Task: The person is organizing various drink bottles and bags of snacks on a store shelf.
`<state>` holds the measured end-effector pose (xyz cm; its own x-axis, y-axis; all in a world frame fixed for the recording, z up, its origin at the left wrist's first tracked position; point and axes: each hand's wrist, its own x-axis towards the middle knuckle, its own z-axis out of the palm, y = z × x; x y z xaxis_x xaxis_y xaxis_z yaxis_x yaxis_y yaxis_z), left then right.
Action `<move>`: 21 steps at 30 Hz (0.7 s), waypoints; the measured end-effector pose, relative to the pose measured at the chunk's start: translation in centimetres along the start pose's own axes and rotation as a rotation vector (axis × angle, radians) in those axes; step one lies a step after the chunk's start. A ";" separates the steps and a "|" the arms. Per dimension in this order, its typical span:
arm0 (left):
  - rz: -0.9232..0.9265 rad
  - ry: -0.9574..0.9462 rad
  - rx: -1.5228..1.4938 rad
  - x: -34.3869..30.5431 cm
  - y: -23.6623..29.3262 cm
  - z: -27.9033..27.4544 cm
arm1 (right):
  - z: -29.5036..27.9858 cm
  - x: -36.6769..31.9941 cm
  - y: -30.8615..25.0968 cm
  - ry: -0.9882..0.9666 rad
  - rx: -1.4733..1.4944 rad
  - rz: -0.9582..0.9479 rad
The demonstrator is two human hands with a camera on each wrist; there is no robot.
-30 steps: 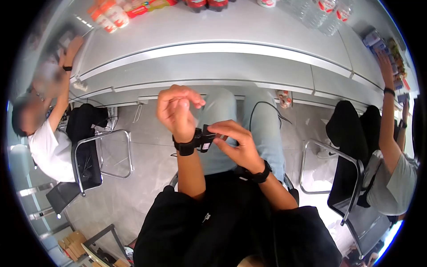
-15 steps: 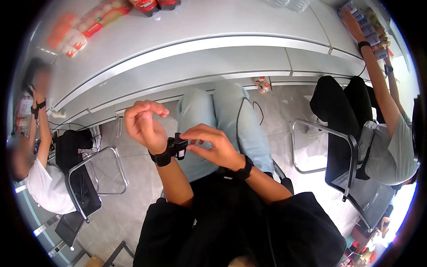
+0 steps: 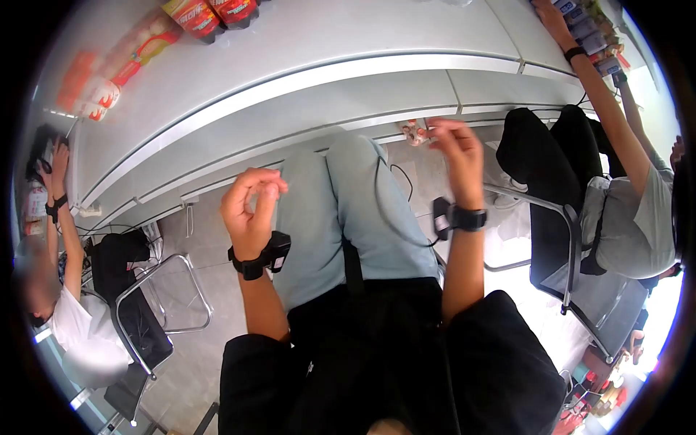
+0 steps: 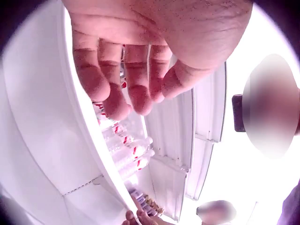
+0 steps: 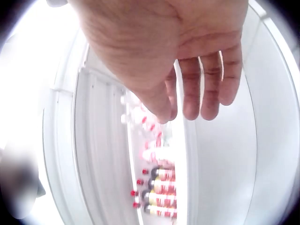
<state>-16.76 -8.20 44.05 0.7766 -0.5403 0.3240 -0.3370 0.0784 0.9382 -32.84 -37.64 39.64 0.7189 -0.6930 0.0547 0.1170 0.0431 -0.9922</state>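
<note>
In the head view my left hand (image 3: 246, 217) hovers left of my knees, its fingers loosely bent and nothing in them. A black wrist camera (image 3: 277, 251) sits on its strap. My right hand (image 3: 465, 163) is raised on the other side of my legs, likewise holding nothing, fingers relaxed. Its wrist carries a second black camera (image 3: 441, 218). Both palms fill the tops of the wrist views, fingers hanging down with bare gaps between them. Nearest ahead of both hands is the front edge of a white shelf (image 3: 319, 76).
Red-labelled bottles (image 3: 233, 11) and a blurred food package (image 3: 138, 54) stand on the shelf. A bottle-like item (image 3: 414, 133) lies below it near my knees. People sit at both sides on metal-framed chairs (image 3: 196, 293). A black cable (image 3: 380, 181) runs over my leg.
My right hand has let go of the left wrist's camera and swung right and forward, away from it. The left hand stays near its place. The head view has turned slightly.
</note>
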 end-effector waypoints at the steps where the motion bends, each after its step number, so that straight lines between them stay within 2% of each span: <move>1: -0.068 -0.057 0.016 -0.2 -0.4 -0.5 | -2.7 0.8 0.5 0.072 -0.024 0.014; 5: -0.204 -0.196 0.187 -1.0 -2.3 -2.2 | -11.1 2.1 6.8 0.272 -0.120 0.213; 8: -0.394 -0.280 0.318 -1.3 -3.3 -2.6 | -14.6 2.1 15.8 0.325 -0.205 0.350; 10: -0.366 -0.443 0.471 -2.4 -5.3 -3.6 | -14.8 1.9 20.1 0.244 -0.319 0.446; 12: -0.290 -0.546 0.670 -3.9 -7.0 -4.3 | -14.0 1.7 22.2 0.189 -0.411 0.478; 13: -0.326 -0.560 0.645 -4.4 -7.5 -4.4 | -13.5 1.8 23.5 0.166 -0.452 0.493; 16: -0.407 -0.586 0.660 -4.6 -7.1 -3.5 | -14.7 2.7 30.1 0.115 -0.777 0.243; 17: -0.428 -0.592 0.681 -4.3 -6.9 -3.2 | -14.5 3.4 30.5 0.112 -0.748 0.345; 21: -0.417 -0.722 0.701 -2.8 -6.0 -3.0 | -14.3 5.9 34.0 0.159 -0.913 0.391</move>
<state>-15.27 -4.65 37.85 0.4816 -0.7961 -0.3665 -0.5258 -0.5970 0.6059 -34.45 -50.52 4.59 0.4867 -0.8393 -0.2422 -0.7258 -0.2341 -0.6469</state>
